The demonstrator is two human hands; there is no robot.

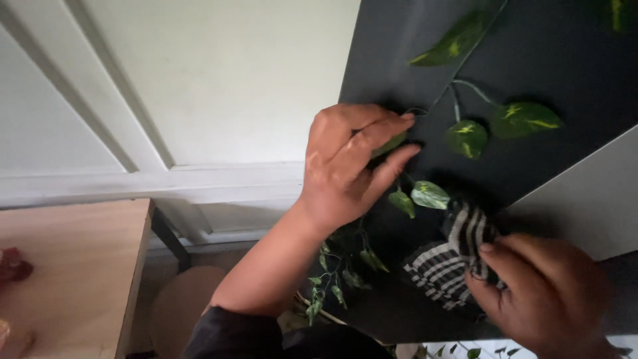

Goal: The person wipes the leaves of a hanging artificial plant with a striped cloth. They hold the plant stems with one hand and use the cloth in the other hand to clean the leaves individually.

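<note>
From the head camera we look down on a dark panel that leans against a white panelled wall, its left edge running steeply from upper right to lower left.

Our left hand lies flat-ish against this panel, its fingers stretched toward the upper right and loosely curled over one leaf of a trailing vine. The thumb is hidden, so we cannot tell how firmly the leaf is pinched. The vine's long axis runs diagonally, from the big variegated leaves at the upper right, under our left hand, down to the small leaves at the lower left beside our forearm. Its leaf tips mostly point downward and to the right.

Our right hand sits at the lower right, its fingers closed around a bunched black-and-white striped cloth pressed against the panel just below the vine's middle leaves. The cloth's stripes run roughly up and down the panel.

At the lower left a pale wooden worktop carries something red at its edge, too cropped to identify. A round wooden stool stands beside it.
</note>
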